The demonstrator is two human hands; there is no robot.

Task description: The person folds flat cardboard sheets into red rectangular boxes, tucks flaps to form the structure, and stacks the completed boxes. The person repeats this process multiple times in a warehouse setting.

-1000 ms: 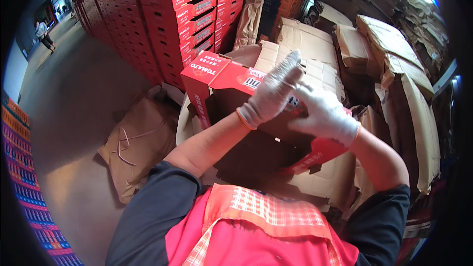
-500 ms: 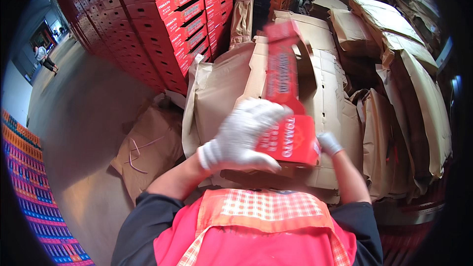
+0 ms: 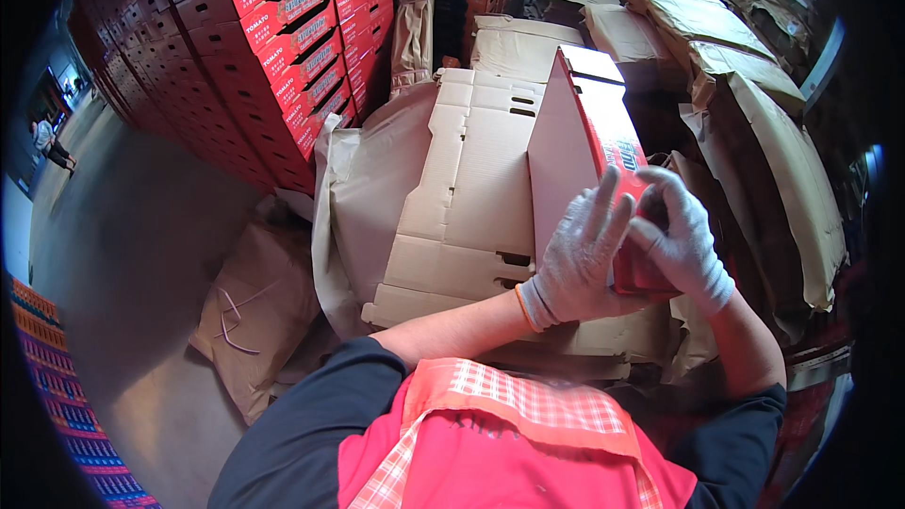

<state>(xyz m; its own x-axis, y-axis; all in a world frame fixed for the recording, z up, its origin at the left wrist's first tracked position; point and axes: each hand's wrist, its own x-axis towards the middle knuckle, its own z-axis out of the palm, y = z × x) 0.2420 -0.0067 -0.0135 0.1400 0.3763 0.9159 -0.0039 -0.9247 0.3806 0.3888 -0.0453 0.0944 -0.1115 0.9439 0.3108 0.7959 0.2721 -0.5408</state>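
Note:
A red cardboard box (image 3: 571, 151) stands on its side, its pale face turned left and its red printed wall turned right. My left hand (image 3: 580, 259), in a pale glove, lies against the box's near end with its fingers stretched. On the right, my gloved right hand (image 3: 681, 240) has its fingers and thumb bent around the red wall close to the left fingertips. Part of the near end is hidden behind both hands. Beneath and left of the box lie flat brown cardboard blanks (image 3: 462, 198) with slots and creases.
Tall stacks of red boxes (image 3: 292, 47) rise at the far left. Paper-wrapped bundles (image 3: 773, 160) are piled on the right. A brown paper bundle (image 3: 259, 306) with a loose tie rests on the floor. Colourful stacked cartons (image 3: 71, 396) line the left edge; a person (image 3: 52, 144) is far off.
The box has turned from its red printed side to show its pale face, and has moved right with both hands. My right hand has come into fuller view beside the left.

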